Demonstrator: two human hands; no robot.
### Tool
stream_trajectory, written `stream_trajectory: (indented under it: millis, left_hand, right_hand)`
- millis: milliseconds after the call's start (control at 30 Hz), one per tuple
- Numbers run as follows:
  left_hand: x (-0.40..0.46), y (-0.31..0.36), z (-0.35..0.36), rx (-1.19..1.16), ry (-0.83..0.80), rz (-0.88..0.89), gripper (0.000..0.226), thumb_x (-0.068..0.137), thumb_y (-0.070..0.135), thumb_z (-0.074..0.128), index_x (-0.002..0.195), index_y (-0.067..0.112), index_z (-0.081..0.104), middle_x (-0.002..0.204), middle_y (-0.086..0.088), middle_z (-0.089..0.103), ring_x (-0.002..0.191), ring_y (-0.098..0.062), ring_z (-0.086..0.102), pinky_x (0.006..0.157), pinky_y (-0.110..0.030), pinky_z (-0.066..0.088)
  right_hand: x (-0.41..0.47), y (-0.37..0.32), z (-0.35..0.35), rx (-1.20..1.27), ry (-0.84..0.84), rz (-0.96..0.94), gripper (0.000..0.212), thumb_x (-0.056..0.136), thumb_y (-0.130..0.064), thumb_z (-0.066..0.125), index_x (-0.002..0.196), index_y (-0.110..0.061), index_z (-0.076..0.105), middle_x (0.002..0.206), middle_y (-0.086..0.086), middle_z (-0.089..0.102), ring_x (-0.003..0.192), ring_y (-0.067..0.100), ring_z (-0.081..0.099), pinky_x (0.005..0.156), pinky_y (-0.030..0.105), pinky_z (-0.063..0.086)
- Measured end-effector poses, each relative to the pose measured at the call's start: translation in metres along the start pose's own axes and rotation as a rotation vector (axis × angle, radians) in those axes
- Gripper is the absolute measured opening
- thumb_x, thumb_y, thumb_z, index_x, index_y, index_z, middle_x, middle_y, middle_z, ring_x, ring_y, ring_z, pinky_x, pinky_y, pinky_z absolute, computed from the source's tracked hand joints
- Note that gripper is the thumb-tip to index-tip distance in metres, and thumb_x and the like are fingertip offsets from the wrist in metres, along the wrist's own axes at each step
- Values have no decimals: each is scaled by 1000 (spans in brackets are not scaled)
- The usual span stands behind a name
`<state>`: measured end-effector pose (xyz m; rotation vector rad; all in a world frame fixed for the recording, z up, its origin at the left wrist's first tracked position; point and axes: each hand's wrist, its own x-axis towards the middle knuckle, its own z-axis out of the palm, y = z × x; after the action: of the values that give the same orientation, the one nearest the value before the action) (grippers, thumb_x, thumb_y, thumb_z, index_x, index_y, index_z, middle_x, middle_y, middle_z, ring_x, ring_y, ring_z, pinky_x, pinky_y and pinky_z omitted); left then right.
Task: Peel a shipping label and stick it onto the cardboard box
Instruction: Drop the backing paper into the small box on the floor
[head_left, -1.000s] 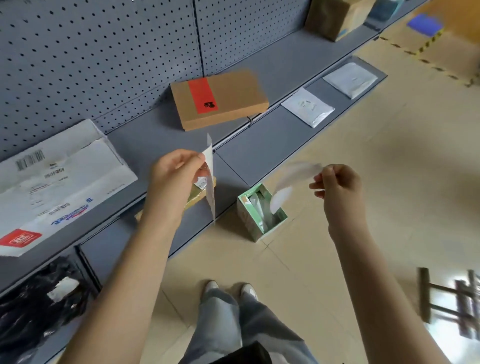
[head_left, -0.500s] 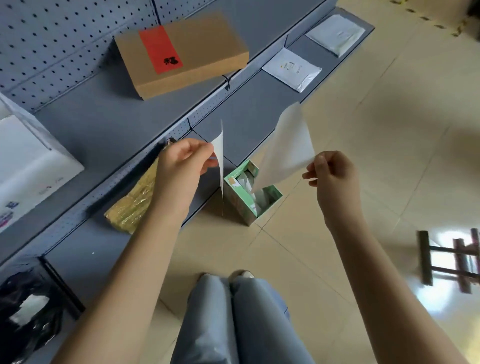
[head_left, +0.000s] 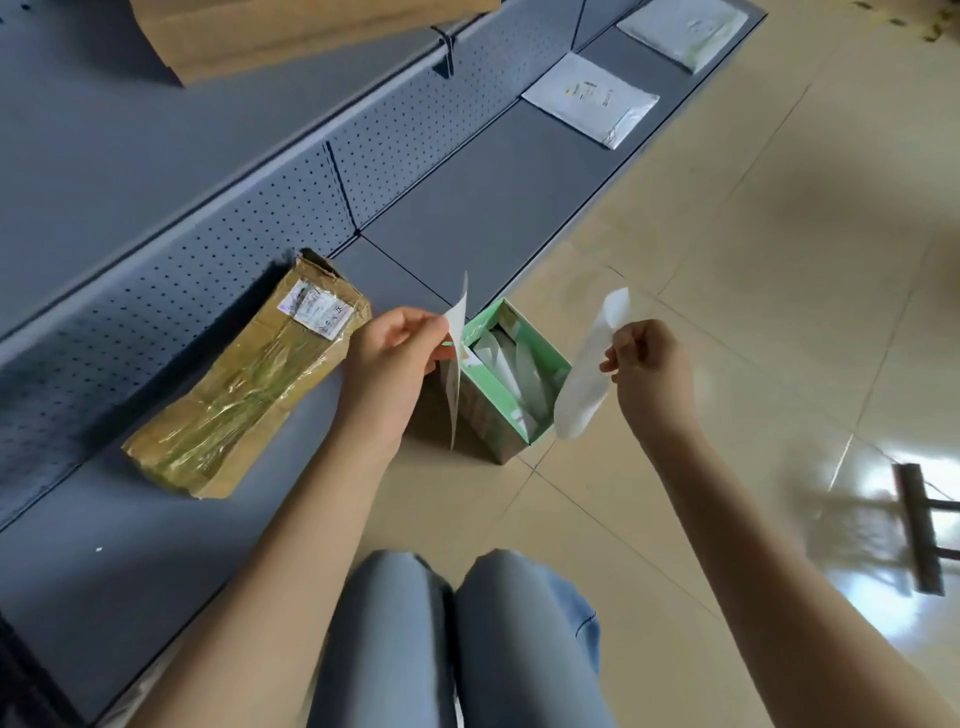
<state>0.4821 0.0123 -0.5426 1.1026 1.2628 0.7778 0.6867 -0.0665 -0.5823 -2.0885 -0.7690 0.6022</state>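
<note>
White label (head_left: 456, 358) edge-on, long axis vertical

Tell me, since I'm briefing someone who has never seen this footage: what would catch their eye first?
Two bare hands at centre frame, each pinching a white sheet: the left hand holds the label edge-on, the right hand the curled backing paper. Between and below them, a small open green box of paper scraps stands on the floor. Left of it, a tape-wrapped cardboard parcel lies on the low grey shelf.
</note>
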Motion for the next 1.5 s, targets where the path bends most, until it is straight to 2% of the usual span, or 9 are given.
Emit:
stream_trajectory:
  millis: [133,267,467,633,733,933,1133,1367,1500]
  left_hand:
    - [28,-36,7,-5,-15,-59,14,89,11,54,77,16,59,77,-3,66,74,-15,63,80,-33,48]
    - [48,-68,14,-18,-23,-93,15,90,9,53,76,15,57,79,-5,66,74,-17,63,82,-36,46]
    - [65,-92,8,-5,-31,-111,16,89,10,55,74,16,59,72,2,67,70,-13,65,85,-37,49]
    - [76,-100,-2,23,-33,-102,14,88,12,55,76,16,59,72,3,68,73,-13,65,82,-34,49]
    - [81,-100,-3,12,-24,-102,13,89,10,54,77,14,59,76,-2,67,74,-14,64,80,-31,48]
    - [82,-96,5,-23,3,-124,15,87,10,56,73,14,59,69,0,67,70,-15,65,84,-39,52]
    - [68,-67,21,-119,55,-182,14,86,3,54,73,8,55,81,-12,69,73,-20,71,70,-26,58]
    - [53,-38,23,-41,45,-149,5,83,11,58,79,11,60,90,-11,71,78,-20,73,69,-24,55]
    - [39,-9,18,-23,-5,-166,19,88,33,60,88,15,66,91,0,72,81,-10,71,61,-15,49]
  right_hand:
    - [35,41,40,-173,-25,-5,20,83,-2,36,90,-5,54,86,15,63,78,32,55,62,36,40]
    - [64,78,80,-407,-72,-49,16,86,-1,36,93,-3,51,88,9,51,75,27,43,52,31,24]
    - [76,122,125,-619,-182,-33,26,79,9,39,101,-1,50,105,19,54,81,39,55,63,40,47]
    - [70,140,148,-717,-209,-55,14,84,5,42,79,-2,53,77,15,48,67,32,48,58,34,40]
    - [70,145,154,-669,-225,-26,24,74,10,44,58,-8,46,66,15,47,62,30,46,56,32,38]
    - [64,128,145,-594,-190,-158,27,92,-14,47,114,-8,61,101,20,66,87,36,61,70,38,51]
    - [5,55,127,-98,-307,-406,51,75,-53,62,102,-11,53,98,-4,56,89,6,51,76,18,41]
    - [-8,14,111,86,-123,-358,9,85,-15,61,90,-11,55,93,-1,58,88,12,56,78,28,47]
    - [-7,-9,93,133,-54,-265,12,85,-20,57,81,-28,50,94,-3,58,86,6,54,77,33,51]
